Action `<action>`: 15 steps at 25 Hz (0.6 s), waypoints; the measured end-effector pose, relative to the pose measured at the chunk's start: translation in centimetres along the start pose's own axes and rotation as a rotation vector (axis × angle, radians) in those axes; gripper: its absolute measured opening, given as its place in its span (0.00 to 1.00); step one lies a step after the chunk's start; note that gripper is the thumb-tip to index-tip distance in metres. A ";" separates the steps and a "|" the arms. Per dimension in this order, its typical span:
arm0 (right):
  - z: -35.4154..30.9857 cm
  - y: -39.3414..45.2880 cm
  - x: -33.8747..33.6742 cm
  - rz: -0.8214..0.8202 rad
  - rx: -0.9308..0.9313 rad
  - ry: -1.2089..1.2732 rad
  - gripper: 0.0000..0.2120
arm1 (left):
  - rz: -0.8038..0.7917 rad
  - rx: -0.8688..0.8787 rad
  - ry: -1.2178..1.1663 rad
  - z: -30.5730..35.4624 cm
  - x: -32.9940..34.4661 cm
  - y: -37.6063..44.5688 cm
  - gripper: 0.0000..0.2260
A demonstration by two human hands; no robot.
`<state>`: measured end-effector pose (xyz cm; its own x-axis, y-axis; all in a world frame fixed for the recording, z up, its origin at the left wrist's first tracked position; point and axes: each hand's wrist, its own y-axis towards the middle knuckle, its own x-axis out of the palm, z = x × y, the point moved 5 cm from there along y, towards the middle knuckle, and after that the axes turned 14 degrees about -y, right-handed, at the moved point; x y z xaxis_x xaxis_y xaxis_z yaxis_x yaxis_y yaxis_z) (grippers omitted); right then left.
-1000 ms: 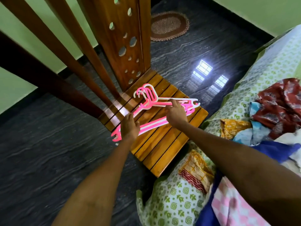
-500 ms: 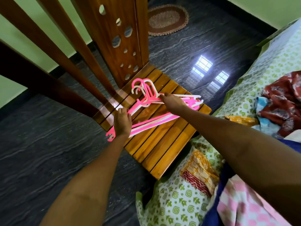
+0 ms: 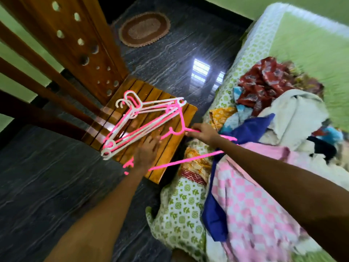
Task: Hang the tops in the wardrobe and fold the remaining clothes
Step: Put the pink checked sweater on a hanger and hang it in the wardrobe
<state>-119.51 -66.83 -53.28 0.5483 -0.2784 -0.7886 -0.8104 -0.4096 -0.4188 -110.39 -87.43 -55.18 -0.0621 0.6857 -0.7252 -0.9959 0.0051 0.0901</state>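
Note:
A stack of pink and white plastic hangers (image 3: 143, 118) lies on the slatted wooden chair seat (image 3: 168, 154). My right hand (image 3: 203, 132) grips one pink hanger (image 3: 188, 160) near its neck and holds it off the stack, over the seat's right edge and the bed's side. My left hand (image 3: 147, 150), blurred, hovers over the seat with fingers spread, right above that hanger's left end. On the bed lies a heap of clothes: a blue garment (image 3: 251, 129), a pink checked cloth (image 3: 251, 205), a red patterned piece (image 3: 264, 80) and a white one (image 3: 294, 114).
The chair's tall wooden back (image 3: 75, 40) rises at the upper left. The bed with its green printed sheet (image 3: 311, 44) fills the right side. Dark polished floor (image 3: 47, 186) surrounds the chair, and an oval brown rug (image 3: 144, 29) lies farther off.
My right hand has pulled one pink hanger off the stack toward the bed. My left hand left the stack's lower end and moved right. The view has swung right.

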 end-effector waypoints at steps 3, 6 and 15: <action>5.9 -8.0 -0.9 0.065 0.166 0.127 0.13 | -0.127 0.147 0.013 7.2 4.9 -1.7 0.18; 11.0 -14.2 -1.8 0.093 0.280 0.198 0.14 | -0.174 0.200 -0.078 13.2 8.6 -3.0 0.18; 24.0 -24.8 -3.4 0.129 0.453 0.439 0.14 | -0.321 0.279 -0.222 24.3 20.3 -4.8 0.17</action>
<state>-106.29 -34.84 -51.02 0.3963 -0.6700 -0.6277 -0.8295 0.0318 -0.5576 -105.31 -55.81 -53.78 0.2916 0.7565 -0.5854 -0.9051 0.4162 0.0870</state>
